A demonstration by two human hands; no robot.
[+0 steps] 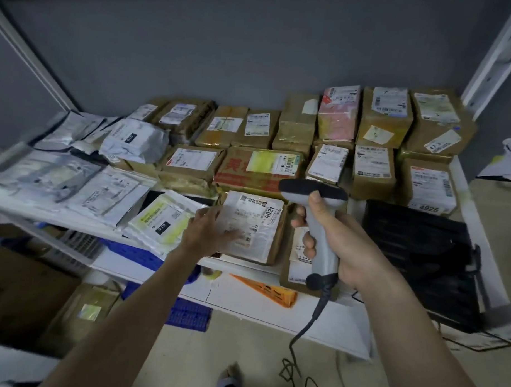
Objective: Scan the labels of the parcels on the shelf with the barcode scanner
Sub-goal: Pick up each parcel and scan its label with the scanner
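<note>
Because the labels must face the reader to be scanned, we see from the head view that nearly every parcel on the white shelf lies or stands with its white label turned up or forward. Our right hand wraps its fingers round the grey handle of the barcode scanner, thumb up near the dark head, which points toward the rows behind; its coiled cable hangs down to the floor. Our left hand lies with straight, spread fingers on the front box marked 4021, probably steadying or turning it so its label meets the beam; it is blurred, so we cannot tell how firmly it presses. We count one scanner and two hands. Of brown cardboard boxes we make out about sixteen, in a back row, a middle row and the front, one of them pink-wrapped and one printed red. Of soft poly mailers on the left we count roughly seven, though their overlap makes this uncertain. One black slatted crate sits at the right end of the shelf.
</note>
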